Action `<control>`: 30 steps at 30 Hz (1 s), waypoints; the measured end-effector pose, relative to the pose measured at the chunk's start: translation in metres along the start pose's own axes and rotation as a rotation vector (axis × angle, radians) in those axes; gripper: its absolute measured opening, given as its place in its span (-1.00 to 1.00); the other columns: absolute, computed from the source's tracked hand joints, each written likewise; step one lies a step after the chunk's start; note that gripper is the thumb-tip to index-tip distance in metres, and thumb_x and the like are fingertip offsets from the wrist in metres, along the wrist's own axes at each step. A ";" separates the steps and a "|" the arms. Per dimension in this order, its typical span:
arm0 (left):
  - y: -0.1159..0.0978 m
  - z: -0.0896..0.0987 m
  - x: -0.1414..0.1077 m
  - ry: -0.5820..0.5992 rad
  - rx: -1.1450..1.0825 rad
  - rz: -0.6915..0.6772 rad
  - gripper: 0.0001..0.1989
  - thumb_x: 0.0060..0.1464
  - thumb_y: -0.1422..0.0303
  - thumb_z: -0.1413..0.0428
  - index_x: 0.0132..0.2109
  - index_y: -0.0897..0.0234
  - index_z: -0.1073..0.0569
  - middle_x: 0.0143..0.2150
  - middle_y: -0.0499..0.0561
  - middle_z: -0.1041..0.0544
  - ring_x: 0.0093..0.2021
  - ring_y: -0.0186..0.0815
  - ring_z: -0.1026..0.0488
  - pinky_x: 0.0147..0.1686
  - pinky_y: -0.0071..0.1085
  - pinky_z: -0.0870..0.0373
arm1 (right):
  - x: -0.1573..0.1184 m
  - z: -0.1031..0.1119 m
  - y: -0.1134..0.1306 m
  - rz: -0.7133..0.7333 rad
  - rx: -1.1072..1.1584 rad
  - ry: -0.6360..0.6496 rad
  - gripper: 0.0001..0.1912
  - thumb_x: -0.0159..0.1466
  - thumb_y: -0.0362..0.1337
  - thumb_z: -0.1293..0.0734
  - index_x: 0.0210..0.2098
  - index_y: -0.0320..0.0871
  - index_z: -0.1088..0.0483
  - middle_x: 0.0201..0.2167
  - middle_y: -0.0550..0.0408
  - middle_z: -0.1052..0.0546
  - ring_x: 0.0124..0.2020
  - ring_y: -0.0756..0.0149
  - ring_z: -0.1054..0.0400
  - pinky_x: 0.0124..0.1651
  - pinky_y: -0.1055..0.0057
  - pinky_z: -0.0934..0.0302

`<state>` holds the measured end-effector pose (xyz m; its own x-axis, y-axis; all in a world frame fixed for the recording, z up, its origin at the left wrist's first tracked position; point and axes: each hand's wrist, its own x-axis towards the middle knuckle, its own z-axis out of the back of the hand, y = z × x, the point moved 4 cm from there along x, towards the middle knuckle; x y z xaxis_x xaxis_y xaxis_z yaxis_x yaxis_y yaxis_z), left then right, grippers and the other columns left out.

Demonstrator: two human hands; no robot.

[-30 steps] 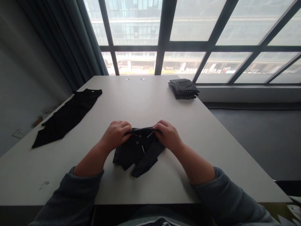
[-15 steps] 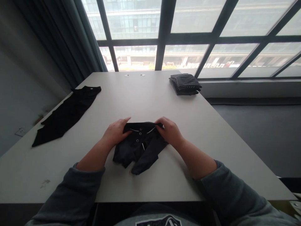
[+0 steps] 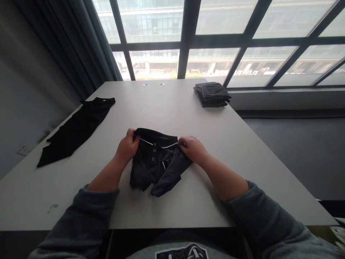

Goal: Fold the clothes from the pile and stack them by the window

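A dark polo shirt (image 3: pixel 147 163) with a white-trimmed collar and several ringed buttons lies partly folded in front of me. My left hand (image 3: pixel 128 144) pinches the left end of its collar, thumb in front and fingers curled behind. At the opposite end, my right hand (image 3: pixel 193 147) grips the collar and shoulder cloth. Between my hands the collar is stretched and slightly raised, higher on the left. Both sleeves are folded in over the front, their ends pointing toward me.
The shirt rests on a white table (image 3: pixel 210 201). Black trousers or a similar long garment (image 3: pixel 78 126) lie along its left edge. A stack of folded clothes (image 3: pixel 212 94), striped on top, sits at the far right edge. A curtain (image 3: pixel 81 43) hangs back left beside the windows.
My left hand has closed on the collar and lifted it up and leftward. The collar now stands more open, showing more white trim. My right hand keeps its hold.
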<state>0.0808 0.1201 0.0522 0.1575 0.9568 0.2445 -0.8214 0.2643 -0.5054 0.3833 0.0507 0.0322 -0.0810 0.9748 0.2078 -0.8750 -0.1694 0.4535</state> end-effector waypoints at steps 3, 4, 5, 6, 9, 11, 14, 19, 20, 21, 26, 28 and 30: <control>-0.004 0.008 -0.003 -0.010 -0.036 -0.056 -0.58 0.29 0.01 -0.12 0.13 0.14 -0.34 -0.16 0.03 -0.65 -0.13 -0.02 -0.64 -0.15 -0.23 -0.50 | -0.001 0.017 -0.006 -0.101 0.090 -0.209 -0.85 0.41 -0.28 -0.30 -0.08 -0.04 -0.48 -0.21 0.00 -0.65 -0.19 0.09 -0.53 -0.12 0.29 -0.29; -0.007 0.010 -0.004 0.017 -0.011 -0.102 -0.49 0.20 -0.03 -0.21 0.15 0.14 -0.34 -0.13 0.03 -0.64 -0.10 0.00 -0.63 -0.13 -0.22 -0.51 | -0.002 0.022 -0.009 -0.134 0.122 -0.277 -0.83 0.43 -0.24 -0.26 -0.05 -0.04 -0.46 -0.20 -0.01 -0.65 -0.19 0.08 -0.53 -0.12 0.28 -0.29; -0.009 0.011 -0.004 0.048 0.029 -0.157 -0.42 0.12 -0.03 -0.28 0.16 0.13 -0.35 -0.09 0.04 -0.63 -0.06 0.01 -0.63 -0.11 -0.22 -0.51 | -0.003 0.026 -0.012 -0.161 0.150 -0.335 -0.82 0.44 -0.22 -0.24 -0.02 -0.04 -0.43 -0.20 -0.02 -0.65 -0.19 0.08 -0.53 -0.12 0.27 -0.30; -0.011 0.013 -0.004 0.074 0.080 -0.209 -0.40 0.08 0.00 -0.32 0.17 0.12 -0.37 -0.04 0.05 -0.62 -0.02 0.02 -0.62 -0.09 -0.22 -0.51 | -0.003 0.030 -0.014 -0.184 0.172 -0.379 -0.81 0.45 -0.20 -0.22 -0.01 -0.04 -0.40 -0.20 -0.02 -0.65 -0.19 0.07 -0.53 -0.12 0.27 -0.30; -0.008 0.016 -0.002 0.094 0.259 -0.240 -0.61 0.17 0.22 -0.21 0.13 0.11 -0.46 0.08 0.10 -0.56 0.03 0.01 -0.59 -0.09 -0.23 -0.50 | -0.002 0.035 -0.018 -0.203 0.175 -0.413 -0.80 0.44 -0.16 -0.21 -0.02 -0.04 -0.37 -0.22 -0.01 -0.63 -0.22 0.07 -0.52 -0.14 0.26 -0.30; 0.002 0.020 0.002 0.098 0.357 -0.153 -0.72 0.19 0.33 -0.13 0.05 0.11 -0.52 0.06 0.13 -0.57 0.00 0.01 -0.59 -0.12 -0.21 -0.49 | -0.001 0.038 -0.019 -0.163 0.115 -0.387 -0.80 0.42 -0.13 -0.24 -0.05 -0.05 -0.39 -0.25 -0.02 -0.63 -0.25 0.06 -0.51 -0.15 0.26 -0.29; 0.025 0.031 0.009 0.080 0.406 0.054 -0.77 0.17 0.38 -0.11 -0.06 0.10 -0.57 0.01 0.14 -0.61 -0.05 0.03 -0.59 -0.13 -0.18 -0.48 | 0.001 0.045 -0.028 -0.125 0.008 -0.378 -0.81 0.41 -0.12 -0.27 -0.10 -0.06 -0.43 -0.24 -0.05 -0.63 -0.25 0.06 -0.51 -0.14 0.25 -0.28; 0.045 0.046 0.015 -0.075 0.329 0.192 -0.72 0.24 0.35 -0.05 0.03 0.11 -0.56 0.07 0.18 -0.64 0.00 0.05 -0.59 -0.09 -0.14 -0.47 | 0.009 0.057 -0.057 -0.164 -0.056 -0.359 -0.81 0.40 -0.12 -0.33 -0.11 -0.07 -0.50 -0.22 -0.04 -0.62 -0.18 0.05 -0.50 -0.07 0.22 -0.31; 0.046 0.045 0.015 -0.082 0.306 0.203 -0.70 0.28 0.32 -0.03 0.08 0.11 -0.53 0.08 0.18 -0.65 0.02 0.05 -0.59 -0.06 -0.13 -0.47 | 0.010 0.059 -0.059 -0.160 -0.065 -0.357 -0.81 0.39 -0.14 -0.35 -0.10 -0.08 -0.51 -0.21 -0.06 -0.61 -0.16 0.04 -0.49 -0.04 0.20 -0.32; 0.045 0.043 0.015 -0.071 0.286 0.223 -0.68 0.32 0.26 -0.02 0.13 0.12 -0.50 0.08 0.19 -0.65 0.03 0.06 -0.59 -0.04 -0.12 -0.48 | 0.011 0.060 -0.057 -0.144 -0.081 -0.361 -0.81 0.37 -0.16 -0.37 -0.09 -0.09 -0.52 -0.19 -0.08 -0.60 -0.13 0.02 -0.49 0.01 0.17 -0.33; 0.022 0.031 0.008 0.059 0.363 0.180 -0.47 0.30 -0.11 -0.04 0.13 0.20 -0.49 0.10 0.29 -0.63 0.12 0.16 -0.56 0.05 -0.04 -0.48 | 0.004 0.047 -0.017 -0.042 -0.203 -0.183 -0.80 0.38 -0.08 -0.42 -0.23 -0.08 -0.52 -0.22 -0.07 -0.60 -0.12 0.01 -0.48 0.00 0.16 -0.32; 0.006 0.023 0.001 0.169 0.378 0.117 -0.44 0.28 -0.19 -0.01 0.06 0.16 -0.51 0.03 0.23 -0.66 0.05 0.12 -0.60 0.00 -0.08 -0.49 | -0.004 0.032 0.000 -0.063 -0.220 -0.010 -0.71 0.36 0.03 -0.45 -0.24 -0.06 -0.51 -0.26 -0.03 -0.61 -0.22 0.05 -0.50 -0.16 0.22 -0.30; -0.006 0.012 -0.007 0.334 0.403 0.131 -0.37 0.24 -0.27 0.01 0.06 0.16 -0.50 -0.04 0.22 -0.68 -0.03 0.13 -0.63 -0.06 -0.09 -0.50 | -0.012 0.016 0.010 -0.078 -0.232 0.110 -0.64 0.29 0.06 -0.52 -0.13 -0.05 -0.51 -0.21 -0.04 -0.64 -0.24 0.06 -0.52 -0.25 0.27 -0.26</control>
<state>0.0779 0.1108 0.0632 0.1510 0.9825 -0.1088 -0.9808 0.1351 -0.1408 0.3834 0.0350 0.0479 -0.0490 0.9957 0.0787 -0.9655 -0.0674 0.2513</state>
